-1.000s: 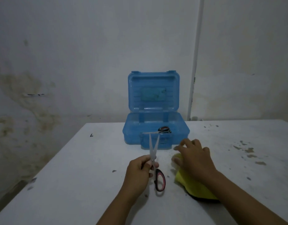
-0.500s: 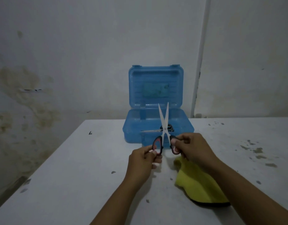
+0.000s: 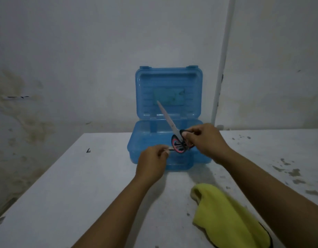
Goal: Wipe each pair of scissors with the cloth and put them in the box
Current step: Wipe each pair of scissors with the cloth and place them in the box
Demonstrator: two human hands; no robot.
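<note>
Scissors [image 3: 170, 125] with red-and-black handles are held over the open blue box [image 3: 145, 149], blades closed and pointing up and to the left, seen against the raised lid. One handle loop is pinched by the curled fingers and thumb of the right hand [image 3: 206, 140]. The left hand [image 3: 152, 162] is raised just left of the handles, in front of the box's front wall; its fingers are curled, thumb and forefinger pressed together at the tip. A thin dark line runs from that pinch toward the handles; what it is cannot be told. The yellow cloth [image 3: 224, 215] lies crumpled on the white table [image 3: 83, 194], near the front edge, beside the right forearm, well apart from the box
</note>
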